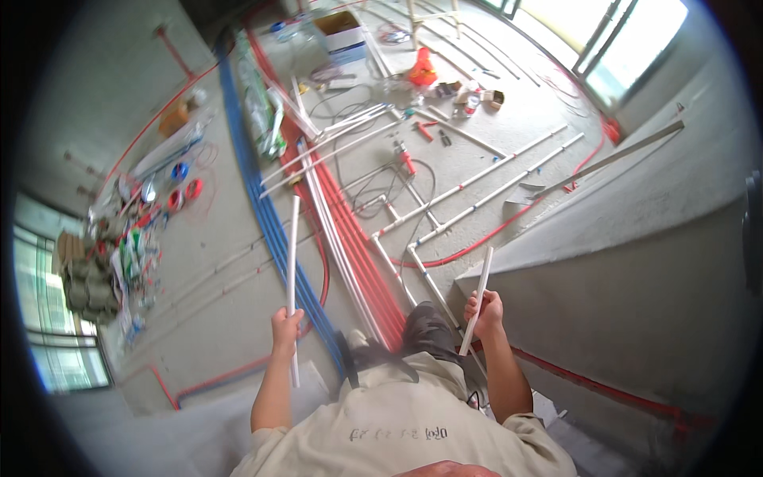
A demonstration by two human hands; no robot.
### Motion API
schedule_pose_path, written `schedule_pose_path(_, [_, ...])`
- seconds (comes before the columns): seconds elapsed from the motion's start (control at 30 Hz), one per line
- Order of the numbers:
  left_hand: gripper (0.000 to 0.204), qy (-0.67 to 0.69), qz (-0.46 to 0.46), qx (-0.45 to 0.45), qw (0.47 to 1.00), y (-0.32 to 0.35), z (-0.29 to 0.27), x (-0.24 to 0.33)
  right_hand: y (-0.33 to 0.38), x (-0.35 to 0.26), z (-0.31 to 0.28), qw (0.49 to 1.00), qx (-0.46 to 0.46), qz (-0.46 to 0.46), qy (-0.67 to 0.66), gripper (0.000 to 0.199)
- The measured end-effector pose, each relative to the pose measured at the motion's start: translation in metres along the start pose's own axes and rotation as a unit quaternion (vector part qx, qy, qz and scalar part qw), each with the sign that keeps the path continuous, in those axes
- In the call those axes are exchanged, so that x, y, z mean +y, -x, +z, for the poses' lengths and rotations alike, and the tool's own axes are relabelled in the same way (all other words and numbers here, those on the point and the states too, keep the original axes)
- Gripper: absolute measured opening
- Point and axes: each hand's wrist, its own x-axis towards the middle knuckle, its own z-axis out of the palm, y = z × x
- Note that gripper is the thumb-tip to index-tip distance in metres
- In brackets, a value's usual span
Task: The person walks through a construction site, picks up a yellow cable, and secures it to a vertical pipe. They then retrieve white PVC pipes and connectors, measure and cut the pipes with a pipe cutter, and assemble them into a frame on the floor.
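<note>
White, probably light, stiff plastic: your left hand [288, 326] grips the left pipe [293, 254], your right hand [489, 311] the right pipe [483, 278], both near you; mid-length holds should balance best.

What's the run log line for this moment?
left hand: holds white pipe | right hand: holds another white pipe | floor: blue pipes, red pipes
</note>
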Motion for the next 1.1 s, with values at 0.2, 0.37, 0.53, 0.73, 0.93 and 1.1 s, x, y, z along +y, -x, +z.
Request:
schedule_pose_path(0.2, [0.022, -0.245, 0.095, -0.075, 0.962, -0.187, 0.063, 0.049, -0.108, -0.073, 0.071, 0.996, 0.009, -0.054, -0.071, 0.026])
schedule_pose_path(0.37, [0.034, -0.460, 0.052, 0.011, 0.886, -0.244, 0.059, 0.016, -0.248, -0.134, 0.113, 0.990, -0.020, 0.012, -0.141, 0.026])
schedule_pose_path(0.53, [0.038, -0.384, -0.142, 0.045, 0.911, -0.243, 0.053, 0.000, -0.314, -0.229, 0.229, 0.993, -0.053, 0.014, -0.106, 0.026])
schedule_pose_path(0.73, [0.039, -0.449, -0.105, -0.052, 0.886, -0.341, 0.073, 0.005, -0.416, -0.309, 0.313, 0.993, -0.034, -0.023, -0.108, 0.031])
schedule_pose_path(0.93, [0.034, -0.456, -0.126, -0.055, 0.879, -0.563, 0.202, 0.155, -0.501, -0.372, 0.368, 0.988, 0.102, -0.098, -0.066, 0.030])
schedule_pose_path(1.1, [0.015, -0.211, -0.005, -0.038, 0.977, -0.725, 0.263, 0.317, -0.538, -0.424, 0.405, 0.973, 0.206, -0.108, 0.008, 0.030])
